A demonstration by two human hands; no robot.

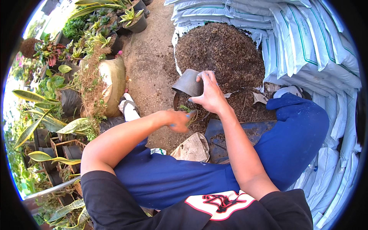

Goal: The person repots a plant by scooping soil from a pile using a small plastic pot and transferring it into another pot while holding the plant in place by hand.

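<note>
My right hand (211, 93) grips a small grey plastic plant pot (187, 82), which is tipped with its rim downward. Beneath it is the curved rim of another dark pot (175, 101), partly covered by the held pot and my hands; dark potting mix shows inside. My left hand (178, 120) is closed around the thin stems of a small green plant (185, 108) beside this lower pot. My fingers hide part of the stems. Beyond both hands rises a large mound of brown, fibrous potting mix (221, 54) in an opened white sack.
White plastic sacks (299, 37) are stacked behind and to the right. A folded beige sack (192, 148) and a soil-strewn blue sheet (217, 138) lie before my legs. Potted plants (136, 23) and a full sack (115, 86) line the left.
</note>
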